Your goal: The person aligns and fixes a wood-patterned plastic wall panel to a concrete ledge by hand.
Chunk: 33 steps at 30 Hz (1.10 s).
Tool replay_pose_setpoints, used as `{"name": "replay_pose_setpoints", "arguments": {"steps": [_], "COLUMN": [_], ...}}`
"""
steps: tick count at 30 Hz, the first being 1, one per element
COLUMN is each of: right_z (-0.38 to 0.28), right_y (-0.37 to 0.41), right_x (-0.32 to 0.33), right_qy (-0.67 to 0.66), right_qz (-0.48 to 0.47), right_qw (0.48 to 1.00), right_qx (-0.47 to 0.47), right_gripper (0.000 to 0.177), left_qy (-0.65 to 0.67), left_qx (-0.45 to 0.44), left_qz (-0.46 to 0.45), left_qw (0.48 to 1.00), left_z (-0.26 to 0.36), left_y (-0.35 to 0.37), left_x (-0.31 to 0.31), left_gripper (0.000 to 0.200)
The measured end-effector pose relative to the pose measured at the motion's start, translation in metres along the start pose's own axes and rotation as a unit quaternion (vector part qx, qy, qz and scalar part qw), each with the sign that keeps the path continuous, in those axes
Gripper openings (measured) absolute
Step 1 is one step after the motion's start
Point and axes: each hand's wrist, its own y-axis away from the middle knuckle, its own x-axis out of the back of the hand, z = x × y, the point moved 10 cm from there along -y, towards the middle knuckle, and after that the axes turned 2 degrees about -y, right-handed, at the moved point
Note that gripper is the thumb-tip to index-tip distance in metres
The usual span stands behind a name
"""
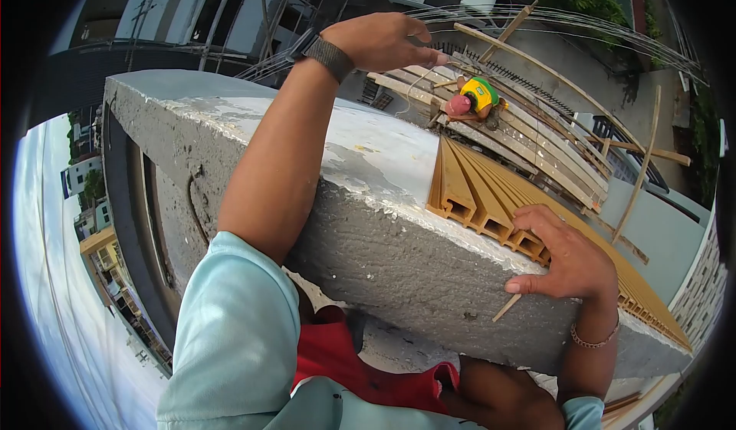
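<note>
My left hand [391, 40] reaches out past the far side of the concrete wall [399, 261], fingers stretched and apart, with nothing clearly in it. A dark mesh-band watch is on that wrist. Fluted tan wall panels [491, 188] with hollow ends lie against the wall's outer face and top edge. My right hand [571, 253] is curled over the near end of these panels, fingers on the ribs and thumb down toward the concrete. A thin pale stick [506, 307] pokes out under that thumb; whether the thumb pins it cannot be made out.
Below, a person in a yellow-green top and pink head covering [477, 98] is on wooden scaffold planks [537, 142]. Bamboo poles [652, 154] and power wires [583, 23] cross beyond. A bent metal bar [195, 207] juts from the wall. There is a long drop past the edge.
</note>
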Motion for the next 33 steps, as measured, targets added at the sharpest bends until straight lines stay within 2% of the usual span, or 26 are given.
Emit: {"name": "replay_pose_setpoints", "arguments": {"steps": [22, 33], "right_z": [0.0015, 0.0025], "right_y": [0.0003, 0.0000], "right_x": [-0.0010, -0.0016], "right_qy": [-0.001, -0.006], "right_qz": [0.005, 0.002], "right_qw": [1.000, 1.000], "right_qx": [0.006, 0.000], "right_gripper": [0.078, 0.078], "left_qy": [-0.007, -0.015], "left_qx": [-0.014, -0.008], "left_qz": [-0.007, 0.005], "left_qw": [1.000, 1.000], "left_z": [0.0038, -0.0011], "left_y": [0.0011, -0.0011], "left_x": [0.0002, -0.0004], "left_gripper": [0.067, 0.072]}}
